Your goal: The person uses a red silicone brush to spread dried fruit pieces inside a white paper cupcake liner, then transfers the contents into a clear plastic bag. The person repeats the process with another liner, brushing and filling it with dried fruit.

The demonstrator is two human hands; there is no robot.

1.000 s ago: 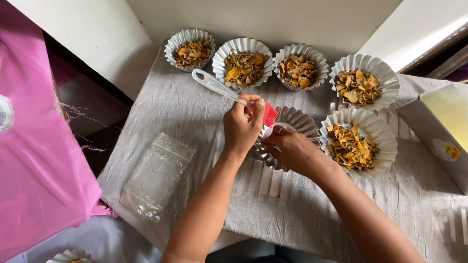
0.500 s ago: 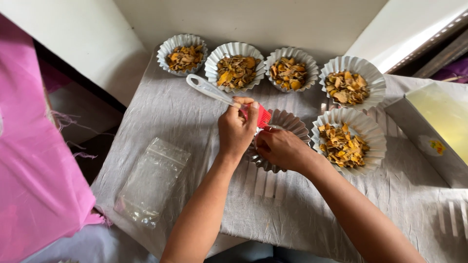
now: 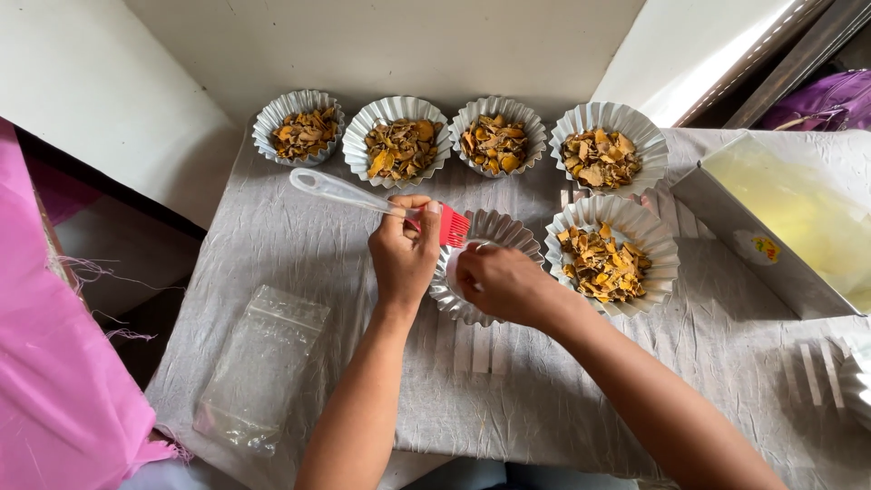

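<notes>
The empty foil cup sits mid-frame on the counter. Left hand pinches a brush w/ red bristles at the cup's rim; right hand curls round the cup's side. Five filled cups look done; this one isn't. Clear bag lies lower left, box at right. Counter edge near bottom, some room left.

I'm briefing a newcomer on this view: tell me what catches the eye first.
Five fluted foil cups of yellow-orange chips: four in a row at the back, one at right. In the middle, the left hand holds a red brush over an empty cup that the right hand steadies. A pink cloth lies far left.
</notes>
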